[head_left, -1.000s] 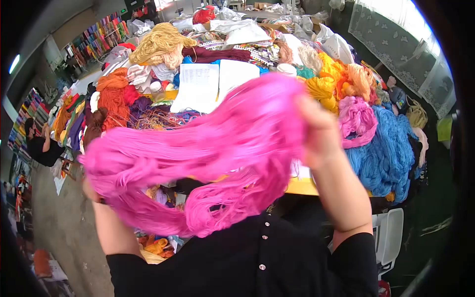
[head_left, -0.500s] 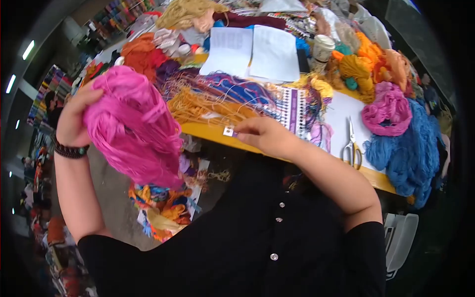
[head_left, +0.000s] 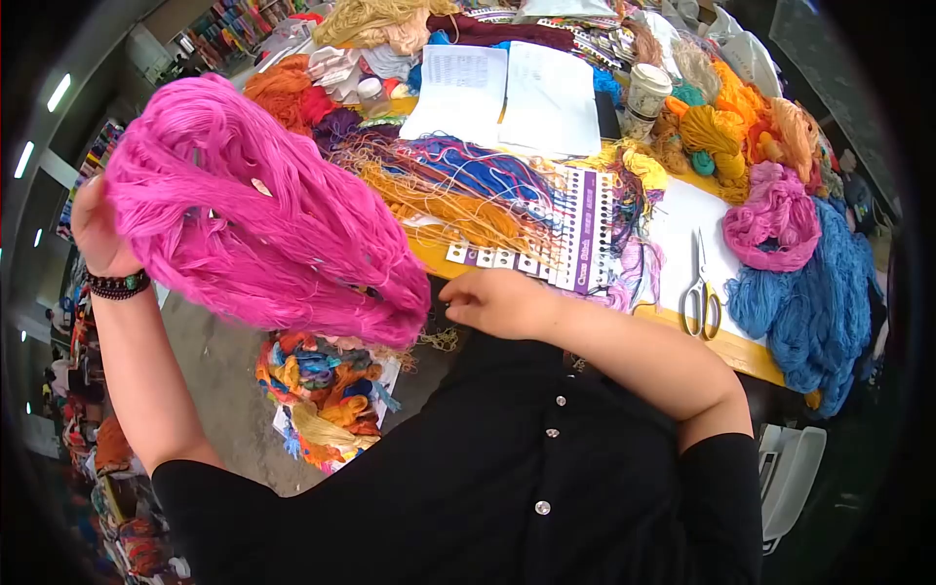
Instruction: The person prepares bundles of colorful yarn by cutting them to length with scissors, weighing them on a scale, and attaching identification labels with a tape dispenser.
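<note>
shirt (head_left: 487,468): black, short-sleeved, closed down the front with small pale buttons (head_left: 535,507) | sleeves (head_left: 717,478): ended above the elbows, forearms left bare | bracelet (head_left: 117,284): dark beads, one green, worn at the wrist of the left hand (head_left: 93,226)

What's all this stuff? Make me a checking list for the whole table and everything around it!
Surface: yellow table, mostly covered.
Job's things: pink yarn, a big hank held up left of the table.
Clutter: scissors, cup, papers, colour card, loose threads, blue yarn.
Hands: left hand grips the pink yarn's top; right hand is curled by its lower end, contact unclear.
Cables: nothing seen.
Surroundings: yarn scraps on the floor; yarn shelves far back.
</note>
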A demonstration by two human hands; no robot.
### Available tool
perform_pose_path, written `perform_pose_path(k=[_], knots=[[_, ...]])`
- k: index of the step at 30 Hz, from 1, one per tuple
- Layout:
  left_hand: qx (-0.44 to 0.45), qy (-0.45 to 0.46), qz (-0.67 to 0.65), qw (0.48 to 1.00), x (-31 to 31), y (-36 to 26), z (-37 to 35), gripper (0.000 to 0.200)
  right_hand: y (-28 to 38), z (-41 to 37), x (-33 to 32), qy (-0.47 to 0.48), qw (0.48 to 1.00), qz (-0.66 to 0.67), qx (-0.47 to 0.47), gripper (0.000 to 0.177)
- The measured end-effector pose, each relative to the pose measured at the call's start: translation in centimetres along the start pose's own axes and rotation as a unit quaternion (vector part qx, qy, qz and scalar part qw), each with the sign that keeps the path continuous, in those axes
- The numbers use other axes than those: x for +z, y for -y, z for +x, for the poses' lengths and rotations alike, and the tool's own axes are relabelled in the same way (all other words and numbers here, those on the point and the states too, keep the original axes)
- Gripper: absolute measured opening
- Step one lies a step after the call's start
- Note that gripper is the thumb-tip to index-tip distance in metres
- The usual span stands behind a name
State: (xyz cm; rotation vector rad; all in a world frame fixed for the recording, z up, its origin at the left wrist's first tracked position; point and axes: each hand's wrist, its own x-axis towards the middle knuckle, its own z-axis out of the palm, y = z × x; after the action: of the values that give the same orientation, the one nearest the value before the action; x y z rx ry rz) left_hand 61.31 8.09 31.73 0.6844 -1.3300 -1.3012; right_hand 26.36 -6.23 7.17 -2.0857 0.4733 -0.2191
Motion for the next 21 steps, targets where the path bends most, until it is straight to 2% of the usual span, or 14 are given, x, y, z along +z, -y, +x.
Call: perform_pose_path(k=[4,5,8,10,11,12,13,14,15,16,17,18,19,21], knots=[[0.071,0.008,-0.005,0.997,-0.5,-1.1,-1.7,0.054,0.2,2.3,2.3,0.026,0.992,0.074,-0.097,0.026],[0.084,0.011,-0.001,0.996,-0.3,-1.3,-2.6,0.052,0.8,2.7,2.6,0.138,0.954,0.264,0.028,0.026],[0.088,0.041,0.028,0.995,0.4,0.2,-5.4,0.049,3.4,3.3,2.2,0.15,0.931,0.304,0.135,0.023],[0.001,0.119,0.101,0.988,0.7,3.4,-7.0,0.047,1.1,5.0,4.4,0.004,0.92,0.38,-0.092,0.03],[-0.078,0.145,0.155,0.974,1.2,5.7,-7.6,0.046,-4.3,8.5,5.8,-0.015,0.981,-0.011,-0.193,0.04],[-0.168,0.137,0.213,0.953,1.2,8.2,-7.7,0.046,-1.4,8.5,3.8,-0.011,0.98,-0.017,-0.196,0.04],[-0.281,-0.013,0.157,0.947,5.1,11.0,-6.6,0.039,4.2,7.6,0.7,-0.098,0.979,0.063,-0.164,0.046],[-0.331,-0.025,0.315,0.889,4.3,13.7,-7.6,0.034,5.3,8.4,0.3,-0.168,0.963,-0.015,-0.21,0.05],[-0.387,-0.02,0.377,0.842,3.1,16.5,-9.3,0.028,6.4,9.1,0.0,-0.245,0.934,-0.096,-0.243,0.054],[-0.351,0.043,0.424,0.833,3.7,18.1,-9.5,0.022,7.1,8.9,0.2,-0.237,0.934,-0.1,-0.248,0.054],[-0.402,0.046,0.374,0.834,4.5,19.9,-9.7,0.024,8.0,8.0,0.7,-0.216,0.933,-0.178,-0.228,0.048],[-0.282,0.073,0.319,0.902,6.4,21.7,-9.2,0.03,8.9,7.3,1.2,-0.194,0.925,-0.254,-0.207,0.042],[-0.301,0.105,0.258,0.912,8.5,22.3,-7.9,0.03,9.5,7.0,1.4,-0.199,0.906,-0.288,-0.237,0.039],[-0.267,0.137,0.303,0.904,12.1,24.4,-6.1,0.027,10.3,7.2,2.2,-0.2,0.89,-0.326,-0.248,0.037]])
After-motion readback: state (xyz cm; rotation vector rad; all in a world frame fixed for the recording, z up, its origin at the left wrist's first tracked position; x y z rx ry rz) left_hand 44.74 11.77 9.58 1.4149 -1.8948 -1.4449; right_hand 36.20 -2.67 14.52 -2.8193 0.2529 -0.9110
